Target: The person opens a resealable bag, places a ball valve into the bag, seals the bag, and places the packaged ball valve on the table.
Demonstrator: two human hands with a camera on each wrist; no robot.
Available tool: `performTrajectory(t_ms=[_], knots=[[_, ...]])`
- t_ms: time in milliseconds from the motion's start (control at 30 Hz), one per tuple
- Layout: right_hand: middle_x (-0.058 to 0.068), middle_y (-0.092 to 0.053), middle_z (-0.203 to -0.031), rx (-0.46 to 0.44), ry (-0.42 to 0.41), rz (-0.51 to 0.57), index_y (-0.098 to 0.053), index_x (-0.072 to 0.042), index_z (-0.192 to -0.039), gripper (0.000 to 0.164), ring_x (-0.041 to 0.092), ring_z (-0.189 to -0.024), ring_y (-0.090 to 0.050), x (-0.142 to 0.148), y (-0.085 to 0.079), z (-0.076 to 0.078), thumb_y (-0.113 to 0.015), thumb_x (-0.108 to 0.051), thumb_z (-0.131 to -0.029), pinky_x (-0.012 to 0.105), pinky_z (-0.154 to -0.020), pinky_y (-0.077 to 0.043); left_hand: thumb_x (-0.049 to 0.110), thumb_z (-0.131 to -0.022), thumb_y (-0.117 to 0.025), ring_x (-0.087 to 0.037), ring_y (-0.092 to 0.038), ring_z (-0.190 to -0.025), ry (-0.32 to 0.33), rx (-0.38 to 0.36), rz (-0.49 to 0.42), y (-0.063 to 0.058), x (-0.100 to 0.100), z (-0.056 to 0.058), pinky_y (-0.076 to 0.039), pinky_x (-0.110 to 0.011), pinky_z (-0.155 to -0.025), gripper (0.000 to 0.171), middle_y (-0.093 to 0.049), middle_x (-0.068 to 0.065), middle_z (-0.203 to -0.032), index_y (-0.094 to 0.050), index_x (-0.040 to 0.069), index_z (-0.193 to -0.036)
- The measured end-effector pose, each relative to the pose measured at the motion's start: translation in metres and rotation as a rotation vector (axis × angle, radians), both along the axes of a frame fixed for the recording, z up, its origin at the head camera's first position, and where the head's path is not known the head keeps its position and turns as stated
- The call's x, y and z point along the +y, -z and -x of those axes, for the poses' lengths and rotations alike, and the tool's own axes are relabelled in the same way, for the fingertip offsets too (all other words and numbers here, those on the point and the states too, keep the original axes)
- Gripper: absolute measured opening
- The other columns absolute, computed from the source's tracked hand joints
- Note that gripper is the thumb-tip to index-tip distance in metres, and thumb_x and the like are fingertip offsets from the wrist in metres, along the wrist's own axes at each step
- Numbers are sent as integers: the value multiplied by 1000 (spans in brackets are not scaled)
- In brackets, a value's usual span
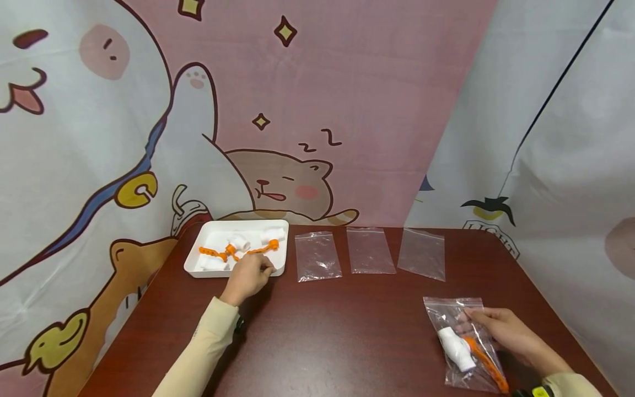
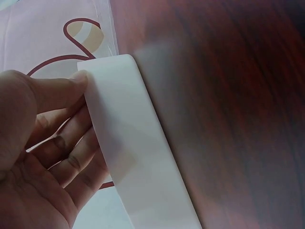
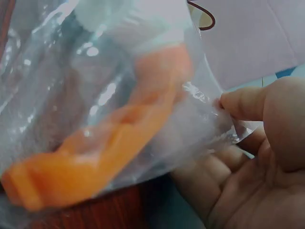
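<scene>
My left hand (image 1: 248,275) is at the front right rim of a white tray (image 1: 190,262), its thumb (image 2: 71,88) against the top edge. The fingertips are hidden behind the tray wall (image 2: 138,143), so what they grasp cannot be seen. In the tray lie white plastic pipe fittings (image 1: 272,236) and orange strap-like pieces (image 1: 212,253). At the right, my right hand (image 1: 511,333) pinches the side of a clear zip bag (image 1: 453,309). A white fitting (image 1: 456,348) and an orange piece (image 1: 486,364) are inside the bag; the orange piece fills much of the right wrist view.
Three flat clear zip bags (image 1: 318,256) (image 1: 370,251) (image 1: 423,255) lie in a row along the back of the dark brown table (image 1: 347,336), right of the tray. A cartoon-printed cloth (image 1: 377,110) hangs behind the table.
</scene>
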State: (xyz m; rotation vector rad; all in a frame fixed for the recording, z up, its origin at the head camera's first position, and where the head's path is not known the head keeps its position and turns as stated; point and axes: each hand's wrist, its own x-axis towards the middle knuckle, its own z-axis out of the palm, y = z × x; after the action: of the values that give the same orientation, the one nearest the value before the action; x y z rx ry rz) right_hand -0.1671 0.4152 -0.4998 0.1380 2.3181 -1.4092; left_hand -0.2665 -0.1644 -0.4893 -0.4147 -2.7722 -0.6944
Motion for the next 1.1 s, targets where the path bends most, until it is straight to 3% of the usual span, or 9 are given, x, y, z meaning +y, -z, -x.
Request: performTrajectory(t_ms=[133,233,367,500,633,800,900,1100], knots=[[-2,-63,-72,104,48,-284,-72,5,-115,46,12,-64,-61,-5,-6,4,-58,-38,-104,31,-59,-53,11,-86,-79,-20,-71,-83,-6,-9,0,-1,1,1,-56,-41,-76,4,-77,0,-85,-80,12,-81],[4,-65,-81,148,34,-449,-71,5,-117,51,15,-71,-59,-4,-8,8,-63,-42,-100,30,-60,-49,11,-85,-80,-20,-71,-83,-8,-12,1,-1,2,1,-56,-41,-76,4,-77,0,-85,-80,12,-81],[12,-70,-95,160,19,-572,-67,5,-116,59,20,-82,-62,-1,-8,12,-69,-50,-93,32,-64,-48,11,-86,-79,-20,-71,-83,-3,-4,1,-1,2,1,-56,-41,-76,5,-77,0,-85,-80,12,-81],[12,-68,-94,168,9,-617,-60,6,-119,70,20,-82,-63,-1,-9,15,-72,-55,-89,34,-64,-47,10,-86,-79,-19,-71,-82,-2,5,0,1,1,1,-56,-41,-75,5,-76,-1,-84,-80,12,-81],[14,-67,-98,168,-19,-620,-53,9,-128,80,22,-85,-63,0,-16,19,-69,-59,-90,36,-67,-49,10,-86,-79,-19,-70,-81,-2,3,-1,2,0,1,-56,-40,-75,5,-76,-1,-84,-80,12,-81],[33,-64,-118,185,-40,-633,-47,9,-136,87,44,-103,-65,0,-28,26,-63,-64,-93,53,-78,-55,10,-86,-79,-20,-71,-83,-5,2,-3,2,0,1,-56,-42,-77,5,-76,-1,-85,-80,12,-82],[39,-58,-130,231,-42,-647,-46,7,-140,88,54,-113,-59,-2,-33,31,-62,-65,-93,58,-80,-54,10,-85,-79,-20,-71,-83,-14,-2,0,2,-1,0,-56,-42,-77,4,-76,0,-85,-80,12,-82],[40,-46,-144,379,-64,-665,-45,2,-146,86,60,-125,-49,-16,-38,44,-63,-63,-93,71,-90,-46,11,-85,-80,-21,-71,-82,-23,-4,6,4,-1,0,-55,-42,-76,5,-76,0,-85,-79,13,-81]])
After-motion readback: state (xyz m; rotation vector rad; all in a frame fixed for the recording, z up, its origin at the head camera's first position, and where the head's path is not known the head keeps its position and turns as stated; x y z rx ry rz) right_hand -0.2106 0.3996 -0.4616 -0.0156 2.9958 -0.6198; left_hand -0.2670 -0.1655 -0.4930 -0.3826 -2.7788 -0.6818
